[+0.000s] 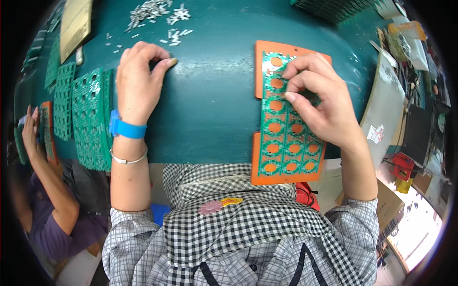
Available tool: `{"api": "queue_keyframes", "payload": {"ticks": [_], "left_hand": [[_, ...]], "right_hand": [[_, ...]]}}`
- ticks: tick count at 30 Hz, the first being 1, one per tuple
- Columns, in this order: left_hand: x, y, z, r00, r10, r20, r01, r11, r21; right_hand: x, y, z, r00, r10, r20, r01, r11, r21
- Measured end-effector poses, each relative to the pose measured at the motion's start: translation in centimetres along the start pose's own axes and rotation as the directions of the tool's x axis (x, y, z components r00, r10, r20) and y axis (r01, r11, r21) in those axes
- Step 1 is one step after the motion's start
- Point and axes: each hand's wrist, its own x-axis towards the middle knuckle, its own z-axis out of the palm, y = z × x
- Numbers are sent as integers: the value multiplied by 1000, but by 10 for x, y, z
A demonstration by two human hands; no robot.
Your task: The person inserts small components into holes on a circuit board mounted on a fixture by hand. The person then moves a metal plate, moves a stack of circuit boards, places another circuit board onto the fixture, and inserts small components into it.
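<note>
A green circuit board panel (275, 116) with rows of round cutouts lies on an orange fixture plate (258, 66), whose near end reaches past the table's front edge. Over the panel's upper part is my right hand (324, 97), thumb and fingers bent together in a pinch; anything between the tips is too small to make out. My left hand (138, 78) rests on the table to the left, fingers curled and thumb tip against them. Its fingertips are partly hidden, so what they hold cannot be made out. Small silvery metal pieces (174, 35) lie scattered just beyond it.
A bigger heap of metal pieces (148, 12) lies farther back. Stacked green boards (88, 114) stand left of my left forearm, with a gold-coloured tray (76, 28) behind them. At far left, another person's hand (31, 128) is beside an orange plate (49, 133). A green rack (334, 9) stands back right.
</note>
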Motion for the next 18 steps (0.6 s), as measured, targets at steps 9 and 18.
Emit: {"api": "queue_keyframes", "payload": {"ticks": [9, 18], "left_hand": [[-15, 45, -4, 993, -119, 25, 119, 917, -381], [-26, 79, 3, 993, -40, 114, 92, 865, -494]], "right_hand": [[-6, 8, 6, 1000, -21, -3, 21, 1000, 18], [-6, 8, 5, 1000, -27, 9, 27, 1000, 8]]}}
